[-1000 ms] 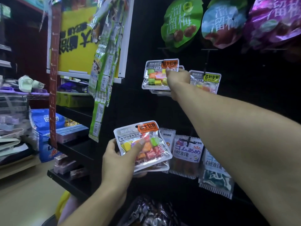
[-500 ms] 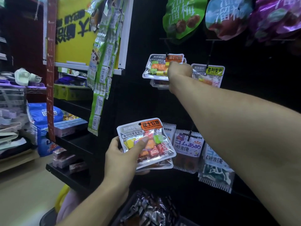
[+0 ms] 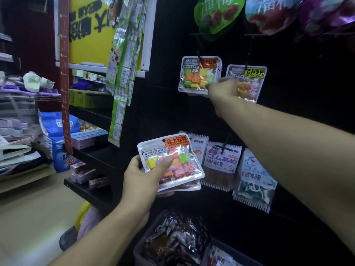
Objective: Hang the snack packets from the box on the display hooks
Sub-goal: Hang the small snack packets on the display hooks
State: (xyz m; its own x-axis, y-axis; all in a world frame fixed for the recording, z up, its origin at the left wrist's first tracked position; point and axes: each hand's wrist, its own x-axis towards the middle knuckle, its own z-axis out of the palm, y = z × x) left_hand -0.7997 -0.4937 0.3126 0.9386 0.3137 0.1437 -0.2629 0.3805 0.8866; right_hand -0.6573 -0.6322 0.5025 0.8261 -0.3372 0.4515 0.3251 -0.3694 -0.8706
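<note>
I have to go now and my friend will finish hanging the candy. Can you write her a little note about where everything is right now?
Left hand grips a small stack of cube-candy packets, orange label on top, not yet hung.
Right hand is at the lower right corner of the same kind of packet on the upper hook; whether it pinches it is unclear.
Done: that packet hangs on its hook.
Left: hang the held stack.
</note>
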